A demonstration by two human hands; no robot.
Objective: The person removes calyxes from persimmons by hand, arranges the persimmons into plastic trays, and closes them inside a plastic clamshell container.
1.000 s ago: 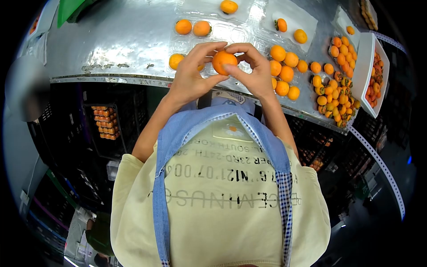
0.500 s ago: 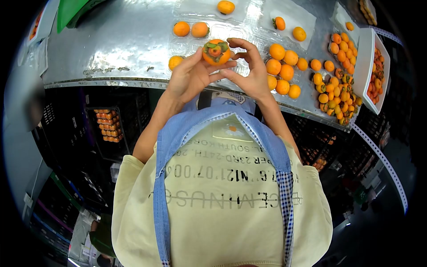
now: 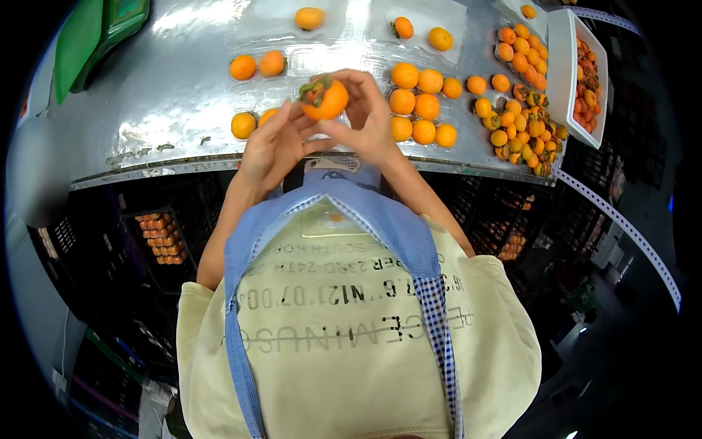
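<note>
An orange persimmon (image 3: pixel 327 101) with a green leafy cap is between my two hands, above the metal table's near edge. Its cap faces up and to the left. My right hand (image 3: pixel 368 121) curls around the fruit from the right, index finger over the top and thumb below. From the left, my left hand (image 3: pixel 272 148) cups its lower side, fingers under it and thumb near the cap; exact contact is partly hidden. Just left of the hands, a persimmon (image 3: pixel 243 125) sits in a clear plastic tray. Behind it are two more, one of them a persimmon (image 3: pixel 271 63).
To the right, several persimmons (image 3: pixel 425 107) stand in rows. Beyond them lie a loose pile (image 3: pixel 523 128) and a white box (image 3: pixel 567 73) of fruit. A green plastic object (image 3: pixel 88 51) is at the far left. Black crates (image 3: pixel 157 238) stand below the table (image 3: pixel 168 95).
The persimmon has turned, its cap moving from facing me to the upper left. My right hand has closed in around it. The whole view has shifted, with the table scene sliding left.
</note>
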